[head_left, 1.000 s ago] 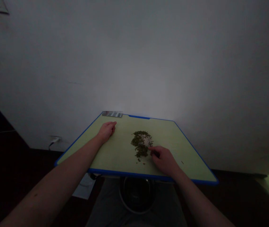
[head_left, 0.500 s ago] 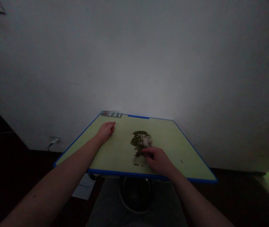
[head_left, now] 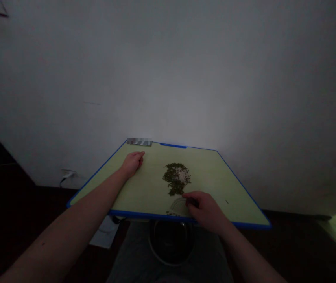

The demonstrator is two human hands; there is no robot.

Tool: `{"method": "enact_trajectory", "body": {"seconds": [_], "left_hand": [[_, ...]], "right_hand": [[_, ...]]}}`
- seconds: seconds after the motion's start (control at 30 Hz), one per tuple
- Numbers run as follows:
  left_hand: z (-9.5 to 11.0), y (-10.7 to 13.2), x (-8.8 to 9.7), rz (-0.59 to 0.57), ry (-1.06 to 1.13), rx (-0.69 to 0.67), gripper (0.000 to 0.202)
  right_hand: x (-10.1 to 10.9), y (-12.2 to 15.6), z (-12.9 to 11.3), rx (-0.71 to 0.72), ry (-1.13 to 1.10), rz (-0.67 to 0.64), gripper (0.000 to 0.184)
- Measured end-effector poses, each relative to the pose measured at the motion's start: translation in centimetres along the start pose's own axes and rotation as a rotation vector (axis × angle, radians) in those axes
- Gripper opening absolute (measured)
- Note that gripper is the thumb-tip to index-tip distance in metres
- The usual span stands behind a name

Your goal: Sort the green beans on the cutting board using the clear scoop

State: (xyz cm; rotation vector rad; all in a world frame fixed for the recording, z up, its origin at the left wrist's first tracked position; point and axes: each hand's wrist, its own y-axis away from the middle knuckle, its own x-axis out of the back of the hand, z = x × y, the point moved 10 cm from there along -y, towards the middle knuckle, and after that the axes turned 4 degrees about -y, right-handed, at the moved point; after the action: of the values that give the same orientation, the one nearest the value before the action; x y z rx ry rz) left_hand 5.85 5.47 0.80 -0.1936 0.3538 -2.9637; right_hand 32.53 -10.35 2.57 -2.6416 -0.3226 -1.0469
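A loose heap of small green-brown grains (head_left: 176, 177), with a patch of pale ones on its right, lies on the blue-edged pale table (head_left: 203, 163). Just in front of the heap, my right hand (head_left: 205, 208) is closed on a clear, curved-edged piece (head_left: 178, 205), its fingertips near the heap's lower edge. I cannot make out exactly what the clear piece is. A few stray grains (head_left: 172, 214) lie by the front edge. My left hand (head_left: 132, 163) rests on the left of the table, index finger stretched out and the others loosely bent, holding nothing visible.
Below the front edge a round metal bowl (head_left: 172, 241) sits on my lap. A flat patterned item (head_left: 139, 142) lies at the far left corner. One small dark fragment (head_left: 226, 202) is on the right side. A wall (head_left: 180, 78) stands directly behind the table.
My right hand has drawn back toward the front edge and slightly right, bringing the clear piece away from the heap. The stray grains now lie closer to the edge. My left hand stays put.
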Motion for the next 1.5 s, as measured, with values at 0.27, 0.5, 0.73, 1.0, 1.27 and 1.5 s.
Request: {"method": "enact_trajectory", "body": {"seconds": [0.27, 0.5, 0.73, 1.0, 1.27, 1.5], "left_hand": [[0.4, 0.3, -0.2, -0.022, -0.002, 0.000, 0.037], [0.5, 0.4, -0.2, -0.023, -0.017, 0.007, 0.037], [-0.1, 0.1, 0.1, -0.020, -0.010, 0.023, 0.036], [0.3, 0.3, -0.1, -0.021, -0.022, 0.012, 0.036], [0.8, 0.5, -0.2, -0.016, -0.050, 0.009, 0.037], [0.4, 0.4, 0.0, -0.014, -0.060, 0.018, 0.037]], "right_hand": [[-0.1, 0.1, 0.4, -0.012, -0.016, -0.009, 0.033], [-0.1, -0.4, -0.4, 0.011, 0.015, -0.019, 0.031], [0.4, 1.0, -0.1, -0.021, 0.014, -0.027, 0.031], [0.3, 0.1, -0.6, 0.014, -0.005, -0.012, 0.031], [-1.7, -1.9, -3.0, 0.103, 0.020, -0.036, 0.032], [-1.4, -0.7, -2.1, 0.058, 0.020, -0.040, 0.032]]}}
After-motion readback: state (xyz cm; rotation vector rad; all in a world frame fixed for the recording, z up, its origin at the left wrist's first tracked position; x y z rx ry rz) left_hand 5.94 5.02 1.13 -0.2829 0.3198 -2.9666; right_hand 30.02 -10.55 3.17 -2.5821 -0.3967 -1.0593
